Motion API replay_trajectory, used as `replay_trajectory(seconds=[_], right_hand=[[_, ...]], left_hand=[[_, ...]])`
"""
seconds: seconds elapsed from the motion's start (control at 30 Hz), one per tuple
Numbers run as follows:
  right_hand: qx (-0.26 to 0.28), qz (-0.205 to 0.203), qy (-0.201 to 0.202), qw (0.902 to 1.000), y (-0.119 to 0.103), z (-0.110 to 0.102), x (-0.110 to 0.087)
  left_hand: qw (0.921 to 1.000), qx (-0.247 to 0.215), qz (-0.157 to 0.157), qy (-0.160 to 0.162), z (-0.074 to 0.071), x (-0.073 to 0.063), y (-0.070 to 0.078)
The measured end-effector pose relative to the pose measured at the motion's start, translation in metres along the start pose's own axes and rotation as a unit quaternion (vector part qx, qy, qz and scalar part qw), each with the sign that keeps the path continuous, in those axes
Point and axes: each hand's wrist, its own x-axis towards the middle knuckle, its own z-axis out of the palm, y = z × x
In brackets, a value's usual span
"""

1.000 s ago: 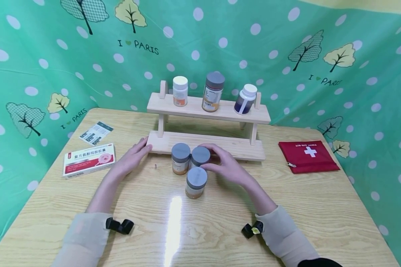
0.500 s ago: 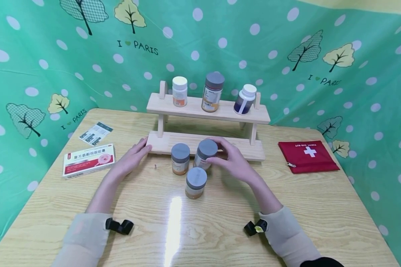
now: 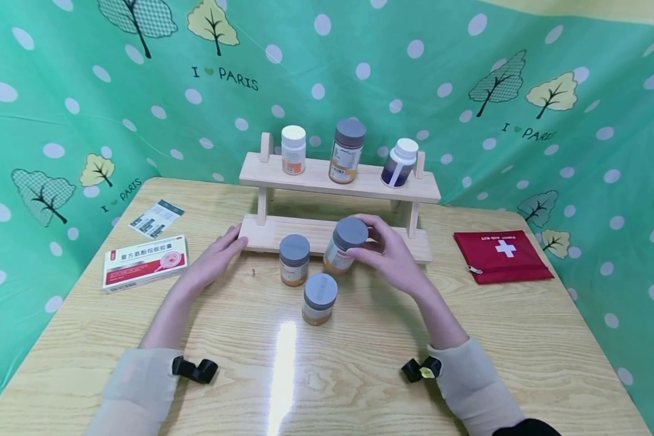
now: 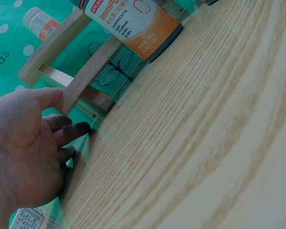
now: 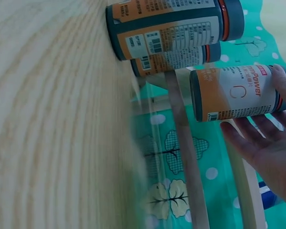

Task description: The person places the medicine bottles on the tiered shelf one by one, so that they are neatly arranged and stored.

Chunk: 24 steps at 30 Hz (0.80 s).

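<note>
My right hand (image 3: 389,254) grips a grey-lidded supplement bottle (image 3: 340,247) between thumb and fingers near its lid. In the right wrist view the bottle (image 5: 233,93), with an orange and white label, is off the table and beside the shelf. Two similar bottles stand upright on the table: one at the left (image 3: 294,260) and one nearer the front (image 3: 320,298). My left hand (image 3: 216,257) touches the left end of the two-tier wooden shelf (image 3: 283,227). In the left wrist view its thumb lies against the board's end, with the other fingers low beside it.
On the upper tier stand a white-capped bottle (image 3: 293,150), a tall grey-lidded bottle (image 3: 347,151) and a dark blue bottle (image 3: 400,162). A medicine box (image 3: 145,263) and a blister pack or card (image 3: 157,218) lie left. A red first aid pouch (image 3: 502,257) lies right.
My right hand has lifted the gripped bottle away from the other two, up and to the right, toward the lower tier. The left hand stays at the shelf's end.
</note>
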Motion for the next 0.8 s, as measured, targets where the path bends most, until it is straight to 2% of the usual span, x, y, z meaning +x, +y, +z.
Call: replay_trajectory(seconds=[0.27,0.57,0.8], right_hand=[[-0.013,0.015,0.047,0.9987,-0.007,-0.013,0.000],[-0.031,0.024,0.088,0.9953,0.001,-0.029,-0.001],[-0.047,0.051,0.118,0.9906,0.006,-0.041,0.000]], left_hand=[[1.0000,0.001,-0.001,0.000,0.000,-0.001,0.001],[1.0000,0.003,0.002,0.001,0.000,0.000,0.000],[1.0000,0.000,0.004,0.000,-0.001,-0.001,0.000]])
